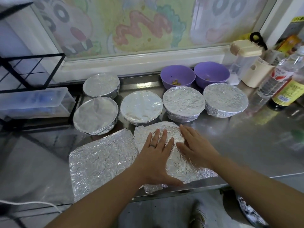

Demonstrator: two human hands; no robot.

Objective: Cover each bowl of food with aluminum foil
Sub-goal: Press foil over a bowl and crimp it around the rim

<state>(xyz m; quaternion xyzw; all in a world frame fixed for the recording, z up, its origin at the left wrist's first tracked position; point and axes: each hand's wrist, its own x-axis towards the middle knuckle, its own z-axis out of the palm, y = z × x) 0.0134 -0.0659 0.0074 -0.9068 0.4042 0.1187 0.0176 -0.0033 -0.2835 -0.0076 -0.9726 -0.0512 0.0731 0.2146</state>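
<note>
1. On the steel worktop (246,145), job judged well past halfway: five wrapped, one in hand, two apparently still to do.
2. Near the front left corner, lying flat and unused: a spare foil sheet (102,162), its edge just beside the piece being worked, presumably meant for a later bowl.
3. At the front edge, about centre: a crumpled foil sheet (177,167) draped over a round form, likely a bowl, though hidden beneath. Corners not yet folded down, one flap reaching the worktop's front edge.
4. Across the middle, wrapped tight at the rim: five covered bowls (141,107), four in a row from left to right, a fifth behind the leftmost, toward the back edge.
5. Against the back edge, right of centre, side by side and bare: two purple bowls (177,76), scraps of food showing in the bottom, no foil on either.
6. Pressed flat on top of the draped sheet, fingers straight and spread, gripping nothing: left hand (156,155), ringed, on the near-left part; right hand (195,145) on the right part, close to the other but apart. Foil directly under both palms; tucking round the rim judged the step next due.
</note>
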